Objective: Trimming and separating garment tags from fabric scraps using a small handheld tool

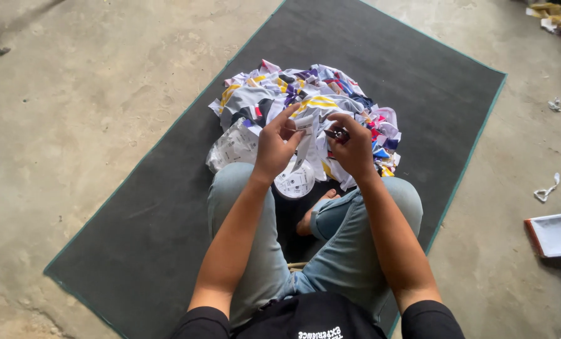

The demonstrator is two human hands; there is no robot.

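Observation:
I sit cross-legged on a dark grey mat [167, 207], with a pile of printed white fabric pieces [305, 100] heaped in front of my knees. My left hand [275, 145] pinches a narrow white fabric piece [304, 135] and holds it upright above the pile. My right hand [354, 145] is closed around a small dark tool [337, 134], likely small snips, right beside that piece. A round white printed piece [295, 181] lies against my left knee.
The mat has a teal edge [469, 157] and lies on a bare concrete floor [86, 107]. A flat white board with a red edge [555, 233] lies at the right. Fabric scraps [547, 188] dot the floor, with more bits at the top right [556, 16].

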